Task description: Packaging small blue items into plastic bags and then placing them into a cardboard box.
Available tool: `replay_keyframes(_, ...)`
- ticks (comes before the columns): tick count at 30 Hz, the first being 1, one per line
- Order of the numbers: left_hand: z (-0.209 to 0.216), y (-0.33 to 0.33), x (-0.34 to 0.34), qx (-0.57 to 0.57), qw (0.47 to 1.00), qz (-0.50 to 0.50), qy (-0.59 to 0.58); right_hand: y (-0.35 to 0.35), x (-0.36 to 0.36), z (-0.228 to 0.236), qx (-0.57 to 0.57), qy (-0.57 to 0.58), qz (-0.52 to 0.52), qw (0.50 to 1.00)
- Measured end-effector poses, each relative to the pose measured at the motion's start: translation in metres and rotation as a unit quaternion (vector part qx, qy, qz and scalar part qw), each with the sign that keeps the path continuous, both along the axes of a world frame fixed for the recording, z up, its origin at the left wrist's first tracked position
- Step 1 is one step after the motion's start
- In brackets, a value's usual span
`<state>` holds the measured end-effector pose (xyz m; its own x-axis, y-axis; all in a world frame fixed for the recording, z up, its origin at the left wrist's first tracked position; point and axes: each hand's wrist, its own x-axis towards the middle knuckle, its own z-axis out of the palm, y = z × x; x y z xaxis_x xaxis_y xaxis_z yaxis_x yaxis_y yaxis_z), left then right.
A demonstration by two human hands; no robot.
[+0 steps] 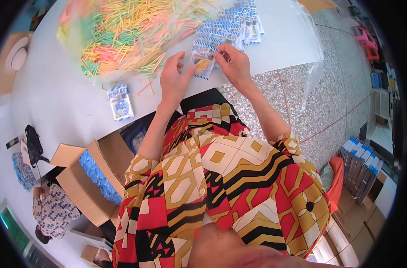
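At a white desk (275, 56), your left hand (173, 82) stands to the left of a clear packet (204, 64) holding yellow sticks, its fingers loosely curled and well apart, the thumb at the packet's left edge. Your right hand (236, 67) arches over the packet's upper right corner, wrist bent inward, thumb and forefinger almost together; whether they pinch the film, you cannot tell from here. Both forearms angle in from the patterned shirt (239, 178).

Just beyond the packet, a fanned row of blue-edged packets (230, 29) crowds the working space. To its left spreads a clear plastic bag (85, 27) of coloured sticks (123, 38); nearer you on that side lies a blue-and-white packet (120, 102). Below and left of the packet, an open cardboard box (80, 187) holds blue packaging (100, 176), and a co-worker (56, 210) is farther off.

Your right fingertips hide the packet's corner; glare blurs the bag, whose far end is cut off.
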<state>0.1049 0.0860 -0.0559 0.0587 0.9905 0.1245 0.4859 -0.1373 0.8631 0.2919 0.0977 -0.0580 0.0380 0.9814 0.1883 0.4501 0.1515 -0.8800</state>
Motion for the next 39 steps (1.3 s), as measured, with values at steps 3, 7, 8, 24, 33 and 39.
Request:
replay_keyframes(3,0.008,-0.002,0.013,-0.022,0.996,0.018,0.081,0.007,0.012,0.007,0.030,-0.025,-0.009,0.999)
replay_keyframes(7,0.005,0.003,0.026,0.000,0.992,0.037,0.122,0.046,0.051,-0.004,0.186,-0.050,-0.132,0.972)
replay_keyframes(8,0.003,0.003,0.031,0.005,0.991,0.044,0.123,0.062,0.070,-0.012,0.207,-0.072,-0.155,0.963)
replay_keyframes(24,-0.019,0.026,0.064,0.060,0.986,0.110,0.110,0.148,0.109,-0.052,-0.083,-0.161,-0.090,0.979)
replay_keyframes(33,-0.018,0.034,0.061,0.053,0.984,0.074,0.152,0.133,0.097,-0.038,-0.047,-0.104,-0.068,0.991)
replay_keyframes(39,-0.019,0.032,0.070,0.083,0.983,0.081,0.144,0.127,0.111,-0.038,0.033,-0.196,-0.090,0.976)
